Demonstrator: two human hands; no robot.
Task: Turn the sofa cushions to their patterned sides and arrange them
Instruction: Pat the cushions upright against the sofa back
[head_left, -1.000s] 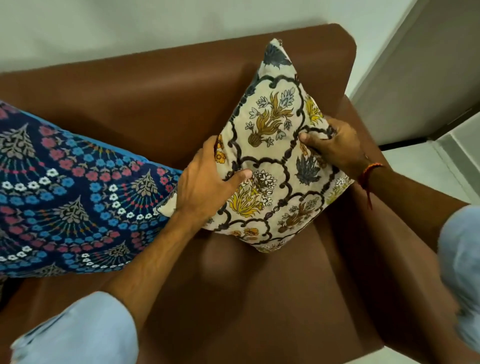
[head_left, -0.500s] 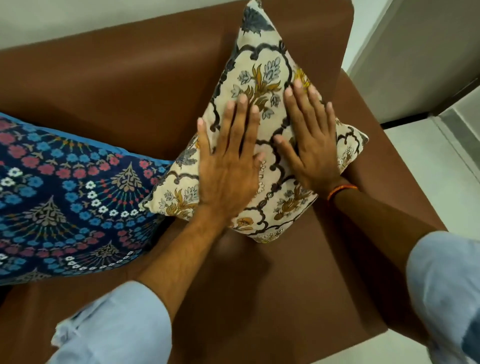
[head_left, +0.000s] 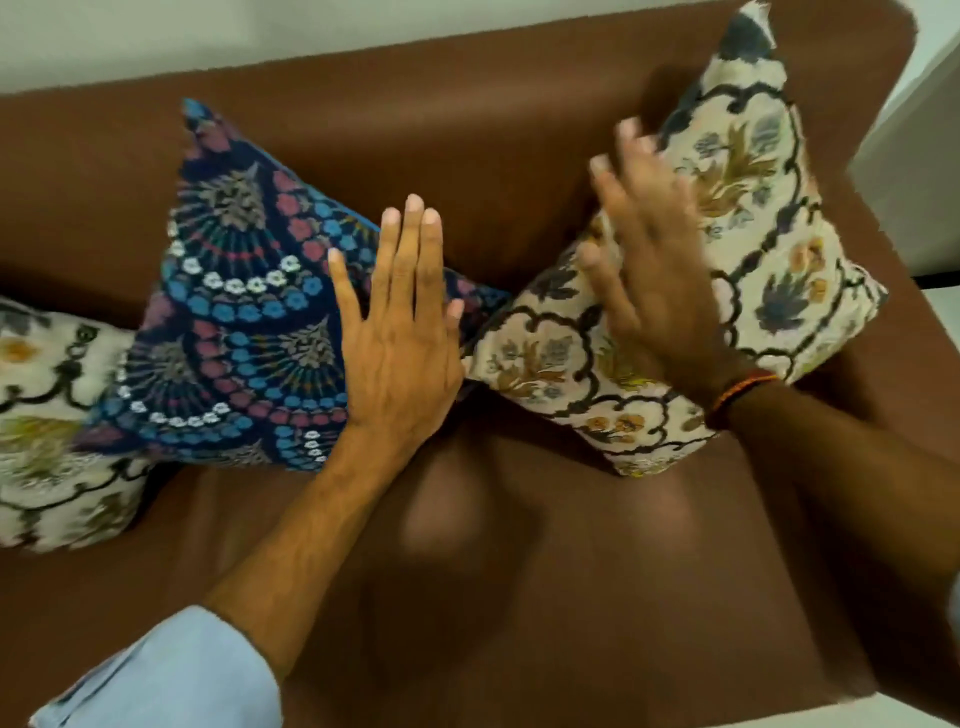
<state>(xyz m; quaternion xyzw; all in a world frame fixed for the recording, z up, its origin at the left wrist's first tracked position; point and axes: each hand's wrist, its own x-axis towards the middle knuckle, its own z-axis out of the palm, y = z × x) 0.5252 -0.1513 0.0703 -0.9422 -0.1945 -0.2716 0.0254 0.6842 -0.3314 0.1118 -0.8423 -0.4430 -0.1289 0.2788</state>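
Note:
Three patterned cushions lean on their corners against the back of a brown sofa. A cream floral cushion stands at the right end. A dark blue cushion with pink and blue flowers stands in the middle. Another cream floral cushion lies at the left edge, partly cut off. My left hand is flat and open over the right corner of the blue cushion. My right hand is open and blurred, fingers spread, in front of the right cream cushion. Neither hand grips anything.
The sofa's right armrest rises beside the right cream cushion. A pale wall runs behind the sofa back. White floor shows past the armrest. The brown seat stretches in front of the cushions.
Both hands have left the cream cushion's face: the left moved over to the blue cushion, the right lifted off. The view has swung left, bringing a third cushion into sight.

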